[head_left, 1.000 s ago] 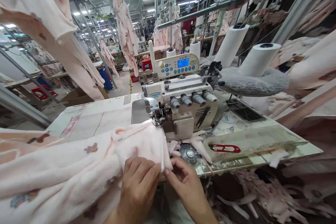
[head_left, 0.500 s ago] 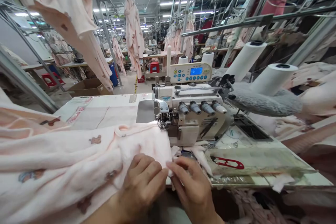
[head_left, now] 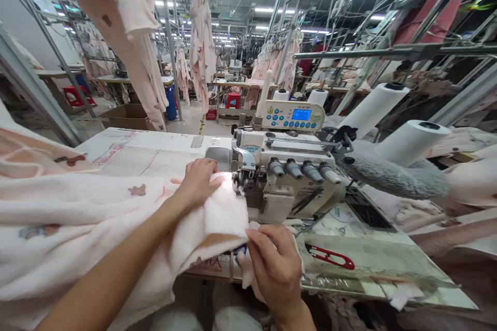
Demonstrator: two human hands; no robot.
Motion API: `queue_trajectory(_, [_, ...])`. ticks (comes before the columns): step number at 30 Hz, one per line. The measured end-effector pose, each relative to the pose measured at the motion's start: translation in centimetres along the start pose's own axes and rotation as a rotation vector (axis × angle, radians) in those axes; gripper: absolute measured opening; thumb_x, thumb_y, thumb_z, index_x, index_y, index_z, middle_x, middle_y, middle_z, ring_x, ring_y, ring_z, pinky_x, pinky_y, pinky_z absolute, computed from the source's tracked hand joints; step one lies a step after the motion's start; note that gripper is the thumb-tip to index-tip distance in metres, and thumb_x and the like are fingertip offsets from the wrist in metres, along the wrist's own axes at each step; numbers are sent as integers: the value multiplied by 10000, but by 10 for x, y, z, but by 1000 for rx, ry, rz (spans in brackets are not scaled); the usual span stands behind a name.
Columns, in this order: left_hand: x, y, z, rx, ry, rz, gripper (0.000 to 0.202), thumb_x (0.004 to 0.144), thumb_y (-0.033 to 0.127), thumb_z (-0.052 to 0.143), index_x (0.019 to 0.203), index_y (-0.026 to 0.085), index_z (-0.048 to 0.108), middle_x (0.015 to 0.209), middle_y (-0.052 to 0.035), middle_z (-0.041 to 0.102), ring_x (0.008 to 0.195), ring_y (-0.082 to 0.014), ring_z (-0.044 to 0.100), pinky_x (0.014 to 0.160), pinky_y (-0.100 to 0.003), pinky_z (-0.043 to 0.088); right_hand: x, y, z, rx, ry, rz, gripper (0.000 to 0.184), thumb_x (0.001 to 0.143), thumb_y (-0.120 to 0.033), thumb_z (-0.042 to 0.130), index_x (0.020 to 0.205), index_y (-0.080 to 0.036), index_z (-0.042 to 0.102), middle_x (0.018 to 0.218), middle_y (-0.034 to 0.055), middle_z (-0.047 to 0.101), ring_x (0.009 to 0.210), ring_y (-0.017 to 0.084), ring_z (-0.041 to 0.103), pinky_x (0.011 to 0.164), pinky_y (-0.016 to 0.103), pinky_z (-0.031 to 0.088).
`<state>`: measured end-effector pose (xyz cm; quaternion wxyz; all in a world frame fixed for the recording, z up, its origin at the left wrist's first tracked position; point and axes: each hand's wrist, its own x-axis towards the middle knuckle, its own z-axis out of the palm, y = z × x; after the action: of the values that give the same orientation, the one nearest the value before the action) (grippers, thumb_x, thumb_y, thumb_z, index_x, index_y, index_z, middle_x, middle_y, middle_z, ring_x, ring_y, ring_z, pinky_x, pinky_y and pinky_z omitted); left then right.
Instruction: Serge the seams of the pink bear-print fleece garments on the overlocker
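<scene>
A pale pink fleece garment (head_left: 97, 207) with small brown bear prints spreads over the table's left side and my lap, its folded edge reaching the presser foot (head_left: 241, 181) of a JACK overlock sewing machine (head_left: 287, 176). My left hand (head_left: 198, 183) presses on top of the fabric, just left of the foot. My right hand (head_left: 274, 264) pinches the fabric's lower edge at the table's front. The needle area is partly hidden by the machine's foot and the cloth.
A red thread snip (head_left: 330, 257) lies on the plastic-covered table (head_left: 155, 150) right of the machine. A digital control panel (head_left: 293, 115) tops the machine. Large white rolls (head_left: 411, 139), grey fluffy fabric (head_left: 392, 176), and hanging pink garments (head_left: 202, 41) surround the station.
My left hand has moved from the lower fabric up onto its top, beside the presser foot. The fabric edge has shifted against the foot, and the view has turned slightly.
</scene>
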<state>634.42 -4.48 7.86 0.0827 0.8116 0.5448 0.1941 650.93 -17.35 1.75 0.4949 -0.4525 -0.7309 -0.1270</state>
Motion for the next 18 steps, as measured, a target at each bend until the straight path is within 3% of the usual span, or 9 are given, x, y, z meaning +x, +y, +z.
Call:
queue_trajectory(5, [24, -9, 3, 19, 4, 13, 103, 831, 283, 490, 812, 187, 520, 1030, -57, 591, 1020, -231, 488, 895, -370, 346, 17, 9, 7, -65, 13, 15, 155, 901, -114, 458, 872, -146, 607, 742, 47, 539, 696, 167, 470, 618, 290, 370])
queue_trajectory(11, [55, -12, 6, 69, 17, -5, 115, 847, 261, 471, 835, 171, 542, 1022, -85, 581, 1022, -247, 496, 861, -371, 372, 32, 18, 16, -198, -82, 86, 219, 939, -191, 413, 860, -159, 614, 776, 55, 552, 751, 197, 466, 678, 326, 346])
queue_trajectory(15, [73, -11, 6, 100, 31, -35, 162, 858, 272, 494, 912, 138, 566, 1060, -81, 570, 1026, -220, 507, 887, -399, 387, 17, 9, 19, -149, 39, 132, 168, 940, -196, 409, 903, -162, 570, 824, 60, 548, 769, 189, 493, 704, 307, 378])
queue_trajectory(18, [87, -14, 1, 103, 32, -95, 230, 871, 319, 499, 983, 128, 564, 1067, -70, 567, 988, -192, 532, 864, -398, 425, -8, 9, 25, -130, 29, 151, 216, 947, -319, 397, 995, -157, 532, 913, 97, 576, 847, 213, 538, 719, 308, 420])
